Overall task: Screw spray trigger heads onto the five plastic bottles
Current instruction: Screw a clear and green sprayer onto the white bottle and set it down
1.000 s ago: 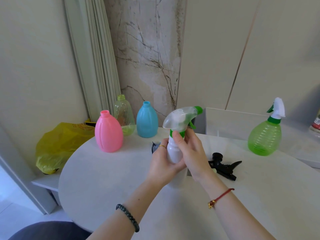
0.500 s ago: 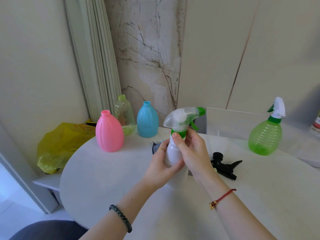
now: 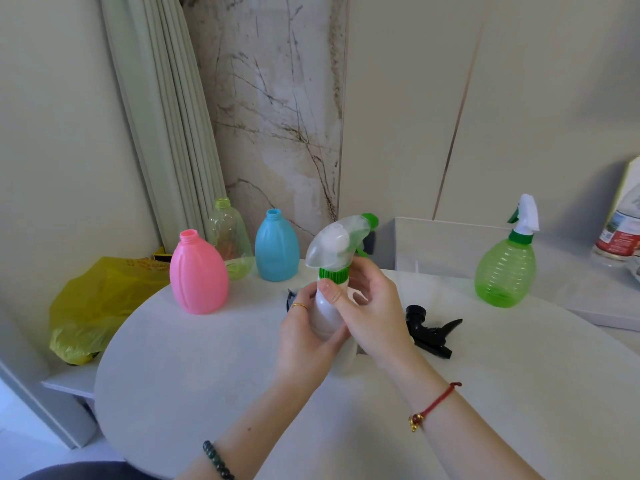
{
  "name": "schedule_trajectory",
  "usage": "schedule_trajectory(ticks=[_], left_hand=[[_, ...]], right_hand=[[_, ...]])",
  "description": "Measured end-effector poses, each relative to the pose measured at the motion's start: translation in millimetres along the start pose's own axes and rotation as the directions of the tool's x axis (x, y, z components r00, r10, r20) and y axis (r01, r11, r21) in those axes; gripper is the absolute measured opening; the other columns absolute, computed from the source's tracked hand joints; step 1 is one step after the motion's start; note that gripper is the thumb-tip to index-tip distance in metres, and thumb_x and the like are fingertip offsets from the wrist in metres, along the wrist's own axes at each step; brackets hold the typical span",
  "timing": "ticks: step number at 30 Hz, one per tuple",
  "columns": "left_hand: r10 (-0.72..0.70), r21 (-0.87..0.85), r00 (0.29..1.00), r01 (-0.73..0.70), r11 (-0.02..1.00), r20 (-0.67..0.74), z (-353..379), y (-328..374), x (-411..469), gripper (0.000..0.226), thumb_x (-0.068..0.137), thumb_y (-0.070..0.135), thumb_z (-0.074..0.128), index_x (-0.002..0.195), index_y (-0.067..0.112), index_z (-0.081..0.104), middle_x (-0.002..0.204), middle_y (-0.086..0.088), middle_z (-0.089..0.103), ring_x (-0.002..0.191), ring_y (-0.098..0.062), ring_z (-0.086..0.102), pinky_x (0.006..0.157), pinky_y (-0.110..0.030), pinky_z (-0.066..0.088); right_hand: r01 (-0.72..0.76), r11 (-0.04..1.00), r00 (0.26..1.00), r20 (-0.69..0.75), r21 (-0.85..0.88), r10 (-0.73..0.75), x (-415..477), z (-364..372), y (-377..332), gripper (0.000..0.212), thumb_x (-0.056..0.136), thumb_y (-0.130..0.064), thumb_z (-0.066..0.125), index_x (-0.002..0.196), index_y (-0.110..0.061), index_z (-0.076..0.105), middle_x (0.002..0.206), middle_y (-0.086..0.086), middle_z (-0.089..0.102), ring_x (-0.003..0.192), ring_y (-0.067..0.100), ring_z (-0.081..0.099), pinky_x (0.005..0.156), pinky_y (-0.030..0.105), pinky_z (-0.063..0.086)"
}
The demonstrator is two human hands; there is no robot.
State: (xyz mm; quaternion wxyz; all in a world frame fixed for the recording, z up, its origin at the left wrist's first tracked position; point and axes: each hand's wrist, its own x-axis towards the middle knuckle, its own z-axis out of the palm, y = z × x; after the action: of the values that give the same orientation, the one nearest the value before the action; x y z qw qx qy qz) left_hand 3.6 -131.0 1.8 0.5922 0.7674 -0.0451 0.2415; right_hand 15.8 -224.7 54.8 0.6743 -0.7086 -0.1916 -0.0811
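Observation:
My left hand (image 3: 304, 337) grips the body of a white bottle (image 3: 323, 315) held upright above the round white table (image 3: 207, 368). A clear trigger head (image 3: 337, 245) with a green collar (image 3: 333, 274) sits on its neck. My right hand (image 3: 372, 313) wraps the bottle's shoulder, thumb just under the collar. A pink bottle (image 3: 198, 275), a clear yellow-green bottle (image 3: 230, 237) and a blue bottle (image 3: 276, 245) stand open-necked at the back left. A green bottle (image 3: 505, 271) with a white trigger head stands at the right. A black trigger head (image 3: 429, 330) lies beside my right hand; another dark part (image 3: 290, 297) peeks behind my left.
A yellow plastic bag (image 3: 93, 303) lies on a low ledge left of the table. A grey box (image 3: 440, 244) stands behind the table against the wall. A labelled container (image 3: 620, 230) is at the far right edge.
My right thumb has slid down from the green collar to the bottle's shoulder, and the trigger head has turned slightly. The bottle stays in my left hand at about the same spot.

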Motion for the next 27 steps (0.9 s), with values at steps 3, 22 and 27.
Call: schedule_trajectory(ticks=[3, 22, 27], left_hand=[[0.040, 0.028, 0.999, -0.040, 0.999, 0.009, 14, 16, 7, 0.049, 0.062, 0.033, 0.074, 0.103, 0.047, 0.051, 0.097, 0.021, 0.068, 0.092, 0.004, 0.062, 0.077, -0.015, 0.049], [-0.193, 0.001, 0.923, 0.205, 0.979, 0.332, 190, 25, 131, 0.072, 0.068, 0.033, 0.079, 0.126, 0.016, 0.039, 0.106, 0.004, 0.054, 0.096, -0.014, 0.054, 0.079, -0.026, 0.040], [-0.239, -0.002, 0.908, 0.255, 0.967, 0.345, 212, 0, 124, 0.071, 0.069, 0.030, 0.078, 0.126, 0.012, 0.039, 0.105, 0.004, 0.052, 0.094, -0.010, 0.051, 0.079, -0.022, 0.039]], right_hand=[[0.081, 0.996, 0.997, 0.000, 0.022, -0.081, 4, -14, -7, 0.013, 0.078, -0.020, 0.068, 0.088, -0.026, 0.063, 0.082, -0.017, 0.070, 0.085, 0.002, 0.064, 0.080, 0.026, 0.051], [-0.200, 0.939, 0.966, -0.215, -0.279, 0.142, 78, -189, 71, 0.043, 0.093, -0.032, 0.043, 0.135, -0.025, 0.037, 0.118, -0.011, 0.055, 0.088, -0.001, 0.053, 0.074, 0.019, 0.039], [-0.211, 0.899, 0.974, -0.162, -0.383, 0.159, 71, -201, 106, 0.062, 0.085, -0.008, 0.052, 0.141, -0.020, 0.027, 0.144, 0.002, 0.041, 0.129, 0.019, 0.042, 0.107, 0.037, 0.035]])
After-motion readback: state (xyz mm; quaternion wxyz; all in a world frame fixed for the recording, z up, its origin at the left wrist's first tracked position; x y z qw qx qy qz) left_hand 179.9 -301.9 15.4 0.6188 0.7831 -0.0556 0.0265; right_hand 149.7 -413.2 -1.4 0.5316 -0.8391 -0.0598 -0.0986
